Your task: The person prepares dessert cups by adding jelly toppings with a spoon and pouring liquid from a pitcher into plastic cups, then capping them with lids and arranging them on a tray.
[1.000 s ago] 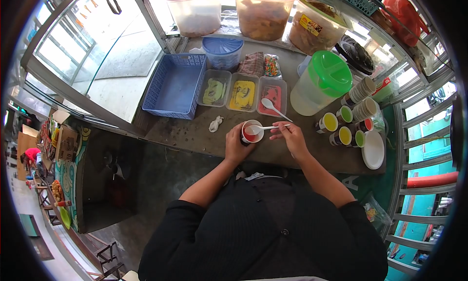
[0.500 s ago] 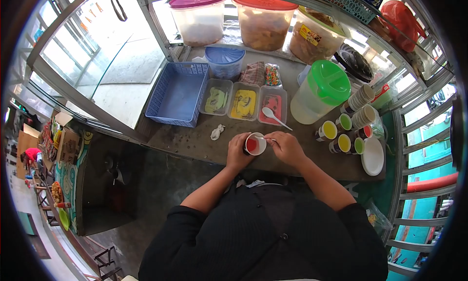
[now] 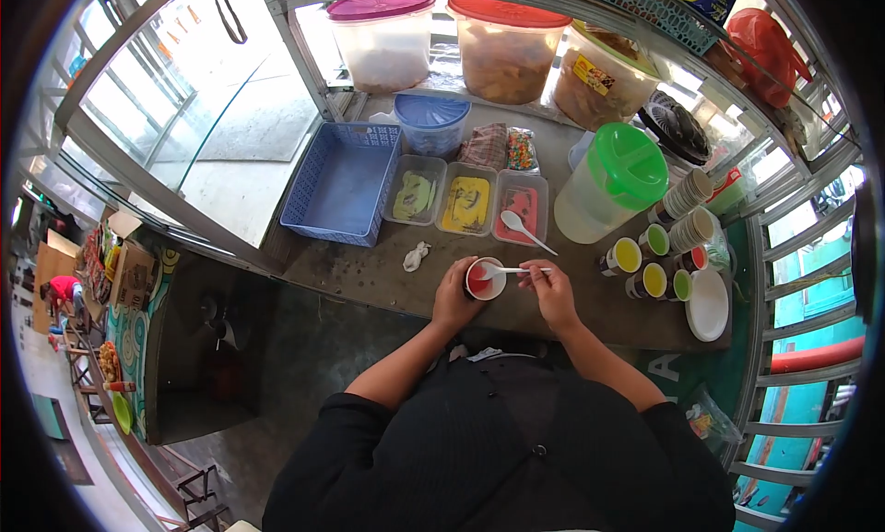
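My left hand point(image 3: 454, 297) is wrapped round a paper cup point(image 3: 494, 286) with red stuff inside, near the counter's front edge. Between the fingertips of my right hand point(image 3: 553, 297) is the handle of a white plastic spoon point(image 3: 510, 270); its bowl lies inside the cup. Just beyond the cup stand three clear tubs: one with green contents point(image 3: 418, 196), one with yellow contents point(image 3: 467, 206) and one with red contents point(image 3: 519, 203). A second white spoon point(image 3: 527, 231) rests across the red tub. A crumpled white tissue point(image 3: 416, 256) lies to the left of my left hand.
On the right are several filled cups point(image 3: 626, 255), stacked paper cups point(image 3: 690, 230), a white plate stack point(image 3: 707, 306) and a green-lidded pitcher point(image 3: 610, 186). A blue basket point(image 3: 343, 183) and a blue-lidded tub point(image 3: 431, 124) stand left. Large lidded containers point(image 3: 509, 57) line the back.
My right hand has turned and the spoon now lies flatter across the cup, its handle pointing right. The camera view has shifted slightly.
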Available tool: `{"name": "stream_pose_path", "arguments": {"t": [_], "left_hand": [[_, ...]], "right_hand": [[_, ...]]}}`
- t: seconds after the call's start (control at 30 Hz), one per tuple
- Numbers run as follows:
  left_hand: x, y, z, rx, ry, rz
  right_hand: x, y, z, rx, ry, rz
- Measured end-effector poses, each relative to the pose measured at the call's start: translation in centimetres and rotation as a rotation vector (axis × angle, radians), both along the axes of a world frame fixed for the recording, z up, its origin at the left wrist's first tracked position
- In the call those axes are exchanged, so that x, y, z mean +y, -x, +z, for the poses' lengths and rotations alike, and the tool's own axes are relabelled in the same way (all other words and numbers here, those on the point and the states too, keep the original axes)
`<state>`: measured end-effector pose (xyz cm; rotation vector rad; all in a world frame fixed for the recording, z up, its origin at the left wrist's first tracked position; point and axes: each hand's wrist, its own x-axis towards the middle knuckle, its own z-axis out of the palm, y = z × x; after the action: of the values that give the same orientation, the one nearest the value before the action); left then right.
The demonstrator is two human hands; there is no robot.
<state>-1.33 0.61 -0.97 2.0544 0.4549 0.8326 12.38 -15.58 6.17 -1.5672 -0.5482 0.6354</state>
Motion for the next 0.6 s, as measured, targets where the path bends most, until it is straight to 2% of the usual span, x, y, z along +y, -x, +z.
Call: {"name": "stream_pose_path", "arguments": {"t": [0.07,0.17,0.27,0.37,0.5,0.57,0.6], "left_hand": [[-0.3,0.1,0.1,0.029,0.04,0.002],[-0.4,0.3,0.3,0.077,0.045,-0.002],[-0.3,0.4,0.9,0.107,0.059,-0.036],[-0.4,0.5,1.5,0.104,0.17,-0.049],[-0.5,0.4,1.9,0.081,0.234,-0.017],[-0.2,0.5,1.1,0.095,0.048,0.03],[0.0,0.3,0.6,0.097,-0.047,0.054]], "right_hand": [[0.1,0.2,1.4,-0.267,-0.004,0.075],[0.2,0.6,3.5,-0.502,0.062,0.184],[0.2,0.4,3.8,-0.399,0.13,0.222],[0.3,-0.3,3.6,-0.246,0.059,0.132],[-0.9,-3.0,4.6,-0.317,-0.028,0.011],[-2.4,-5.6,5.3,-0.351,-0.003,-0.064],[-3.2,-7.2,5.0,-0.362,-0.074,-0.148]]}}
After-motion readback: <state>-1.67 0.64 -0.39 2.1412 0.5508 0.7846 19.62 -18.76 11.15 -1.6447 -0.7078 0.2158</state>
